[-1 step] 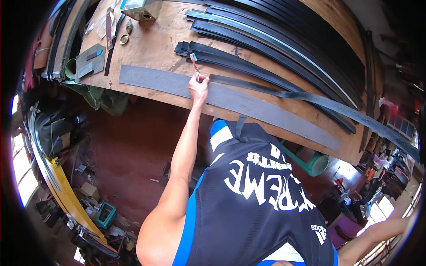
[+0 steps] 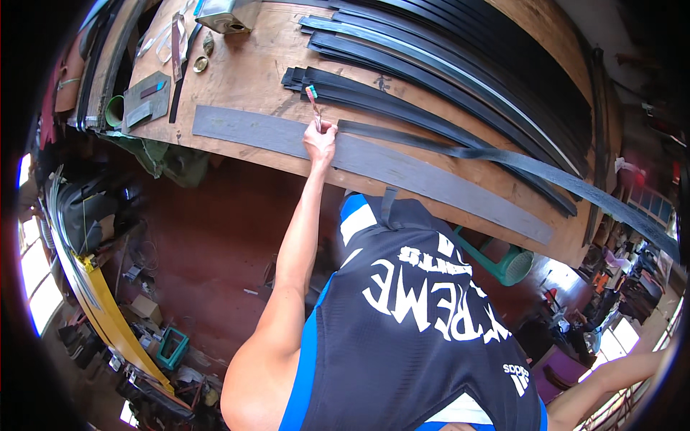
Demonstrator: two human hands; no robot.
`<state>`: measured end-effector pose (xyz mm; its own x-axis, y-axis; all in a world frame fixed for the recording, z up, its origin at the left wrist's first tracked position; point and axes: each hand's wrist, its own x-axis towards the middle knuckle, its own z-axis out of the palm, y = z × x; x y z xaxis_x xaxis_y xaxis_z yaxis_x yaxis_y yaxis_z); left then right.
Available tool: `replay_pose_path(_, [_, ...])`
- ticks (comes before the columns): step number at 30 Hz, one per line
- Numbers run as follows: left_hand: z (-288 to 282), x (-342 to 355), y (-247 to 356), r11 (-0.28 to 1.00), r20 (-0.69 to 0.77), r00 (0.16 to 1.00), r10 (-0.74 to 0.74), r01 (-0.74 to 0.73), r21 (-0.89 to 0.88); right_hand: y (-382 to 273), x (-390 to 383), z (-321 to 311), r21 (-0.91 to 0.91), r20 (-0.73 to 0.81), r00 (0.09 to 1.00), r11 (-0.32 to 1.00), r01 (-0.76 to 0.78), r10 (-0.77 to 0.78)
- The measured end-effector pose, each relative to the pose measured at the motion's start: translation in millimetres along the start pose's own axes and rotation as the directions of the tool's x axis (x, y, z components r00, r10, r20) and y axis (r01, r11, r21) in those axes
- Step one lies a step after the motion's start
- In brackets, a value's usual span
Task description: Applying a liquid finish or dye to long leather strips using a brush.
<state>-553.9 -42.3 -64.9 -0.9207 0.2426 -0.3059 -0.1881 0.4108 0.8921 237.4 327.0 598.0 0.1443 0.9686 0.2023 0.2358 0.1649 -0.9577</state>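
Observation:
My left hand (image 2: pixel 320 141) is closed around a toothbrush (image 2: pixel 314 105), whose red and teal bristle head points away from me. Right beside its fingertips is the end of a long black strip (image 2: pixel 424 146); whether they pinch it too I cannot make out. From there the strip runs right, twists partway along, and goes beyond the table to the right rim. Under the hand lies a wide grey flat strip (image 2: pixel 431 185) along the table's near edge. My right arm (image 2: pixel 611 384) stretches out at the lower right, with its hand outside the picture.
Bundles of black strips (image 2: pixel 374 95) cover the far and right parts of the wooden table (image 2: pixel 251 79). At the far left are a metal can (image 2: pixel 224 17), a round lid (image 2: pixel 200 65) and a grey board (image 2: pixel 147 100). A green plastic stool (image 2: pixel 512 266) stands below the near edge.

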Motion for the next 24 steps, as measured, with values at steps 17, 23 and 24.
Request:
replay_pose_path(17, [-115.4, 61.9, 145.2, 0.996, -0.057, 0.994, 0.092, -0.091, 0.009, 168.4, 272.8, -1.5, 0.03, 0.25, 0.952, 0.982, -0.187, 0.174])
replay_pose_path(23, [-136.3, 114.4, 222.0, 0.98, -0.086, 0.977, 0.193, -0.187, 0.071, 256.8, 339.2, 15.4, 0.018, 0.368, 0.897, 0.962, -0.272, 0.247])
replay_pose_path(24, [-131.4, 123.7, 230.9, 0.98, -0.109, 0.974, 0.198, -0.198, 0.015, 274.3, 341.4, 24.5, 0.023, 0.377, 0.89, 0.958, -0.286, 0.256])
